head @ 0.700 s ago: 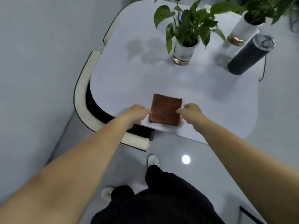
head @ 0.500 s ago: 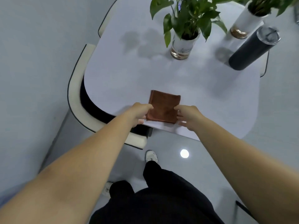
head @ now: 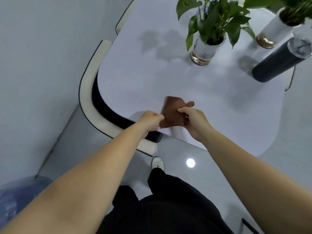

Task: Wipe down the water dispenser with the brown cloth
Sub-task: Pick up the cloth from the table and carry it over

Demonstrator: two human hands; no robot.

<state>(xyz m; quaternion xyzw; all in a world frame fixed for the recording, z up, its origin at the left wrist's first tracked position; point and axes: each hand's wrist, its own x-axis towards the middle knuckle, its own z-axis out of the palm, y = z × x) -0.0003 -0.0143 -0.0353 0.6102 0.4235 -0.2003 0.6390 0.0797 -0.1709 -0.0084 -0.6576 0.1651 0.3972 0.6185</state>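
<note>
The folded brown cloth (head: 172, 110) is lifted off the near edge of the white table (head: 152, 78), crumpled between both hands. My left hand (head: 151, 119) pinches its lower left corner. My right hand (head: 194, 121) grips its right side, thumb over the top. A blue water bottle (head: 15, 198), blurred, shows at the bottom left corner; the rest of the water dispenser is out of view.
On the table's far side stand a potted plant in a glass pot (head: 205, 48), a second plant in a white vase (head: 276, 29) and a dark tumbler (head: 280, 61). A white chair (head: 94, 115) is tucked under the table's left side. A grey wall runs along the left.
The cloth lay flat on the table with both hands at its sides. Now both hands have closed on it and raised it, so it is bunched up.
</note>
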